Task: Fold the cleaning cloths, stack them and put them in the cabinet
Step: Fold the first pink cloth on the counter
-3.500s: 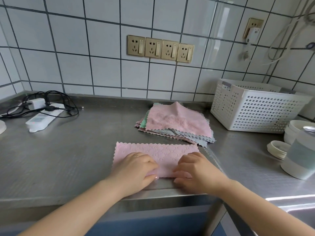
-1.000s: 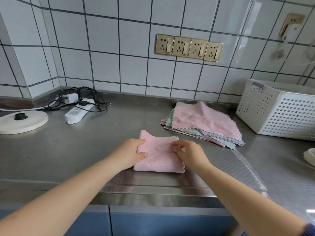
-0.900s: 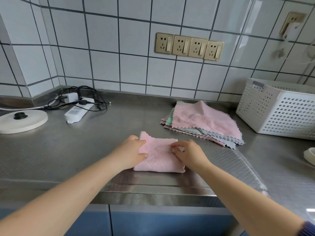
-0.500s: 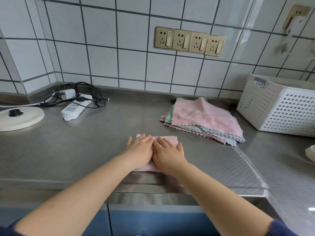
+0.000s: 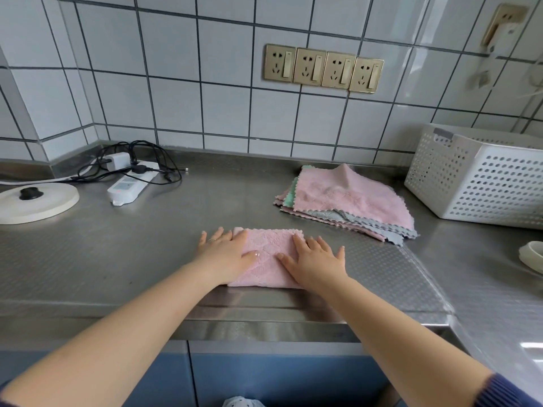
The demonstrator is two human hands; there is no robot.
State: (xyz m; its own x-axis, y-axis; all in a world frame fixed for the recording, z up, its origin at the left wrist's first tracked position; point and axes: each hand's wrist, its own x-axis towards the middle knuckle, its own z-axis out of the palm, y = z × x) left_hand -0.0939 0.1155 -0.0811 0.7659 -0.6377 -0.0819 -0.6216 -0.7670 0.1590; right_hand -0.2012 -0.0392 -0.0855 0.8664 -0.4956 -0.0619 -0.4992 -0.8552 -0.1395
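Observation:
A folded pink cloth (image 5: 269, 254) lies flat on the steel counter near its front edge. My left hand (image 5: 226, 255) presses its left side with straight, spread fingers. My right hand (image 5: 314, 259) lies flat on its right side, fingers also spread. Between the hands the cloth's middle shows. Behind and to the right sits a loose pile of unfolded cloths (image 5: 346, 201), pink on top with grey and green edges showing beneath. Blue cabinet doors (image 5: 264, 374) run below the counter.
A white perforated basket (image 5: 482, 177) stands at the back right. A white power strip with tangled black cables (image 5: 132, 180) and a round white lid (image 5: 35, 202) lie at the back left. A white dish edge (image 5: 531, 255) shows at far right.
The cloth went from a long strip to a small folded square. Since half a second ago my hands have slid apart from its middle to its left and right sides.

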